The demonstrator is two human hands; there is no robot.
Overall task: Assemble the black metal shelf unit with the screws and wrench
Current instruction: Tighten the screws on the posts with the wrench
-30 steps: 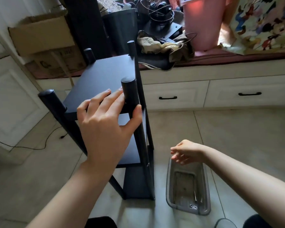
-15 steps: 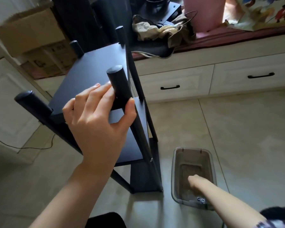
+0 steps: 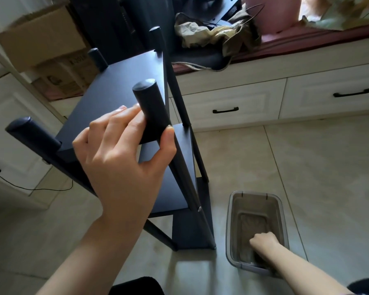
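The left hand (image 3: 124, 154) is seen gripping the near right post (image 3: 152, 111) of the black metal shelf unit (image 3: 119, 92): the fingers are laid along the post's left side and the thumb is pressed against its right side, so the round black tube is pinched between them just below its capped top. The top panel of the unit is found directly beyond and left of this hand, with three more capped posts at its other corners. Lower shelves are visible below and right of the hand, and the unit is standing on the pale tiled floor (image 3: 307, 167).

The right hand (image 3: 264, 241) is lowered into a clear rectangular plastic bin (image 3: 283, 213), which sits on the floor just right of the shelf unit's base. The fingers are curled downward at the bin's bottom; whether anything is held cannot be told, as the fingertips are hidden.

Beyond both hands, white cabinet drawers with black handles (image 3: 225, 110) are noted along the wall. Above them a dark red cushioned ledge (image 3: 307, 41) carries a crumpled tan cloth (image 3: 213, 33). Brown cardboard boxes (image 3: 41, 37) are stacked far left of the left hand.
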